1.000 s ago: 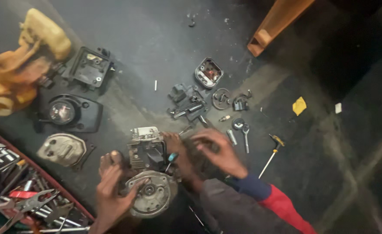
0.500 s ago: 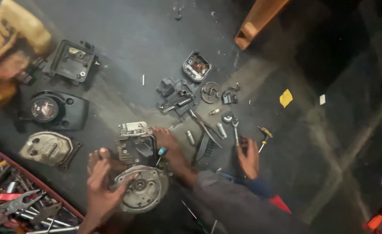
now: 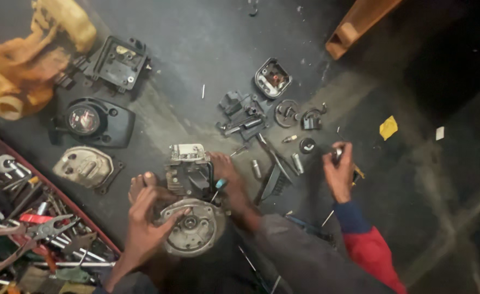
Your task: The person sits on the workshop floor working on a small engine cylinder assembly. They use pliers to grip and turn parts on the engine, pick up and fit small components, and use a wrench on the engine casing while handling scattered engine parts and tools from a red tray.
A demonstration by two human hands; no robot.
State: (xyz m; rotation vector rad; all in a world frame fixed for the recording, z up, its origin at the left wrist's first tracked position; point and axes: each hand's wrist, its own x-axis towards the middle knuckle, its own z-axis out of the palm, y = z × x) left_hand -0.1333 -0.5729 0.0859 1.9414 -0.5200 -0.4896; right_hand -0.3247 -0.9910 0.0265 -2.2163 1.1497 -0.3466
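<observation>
Our left hand rests on the round grey flywheel housing of a small engine block, fingers spread apart across its rim, not clamped on anything. The engine sits on the dark floor, low centre in the head view, held between two bare feet.

Our right hand, red and blue sleeve, is well apart to the right, fingers closed together on a small metal part; too small for us to tell what it is. A yellow-handled tool lies just beside that hand, mostly hidden.

Between the hands: scattered small parts, a grey open casing, short metal sockets.

Left of the engine: a grey cover, a black round housing, a black square frame, a yellow body shell. Bottom left: a red tray full of tools, with pliers on top. A yellow scrap lies far right, an orange beam at the top.
</observation>
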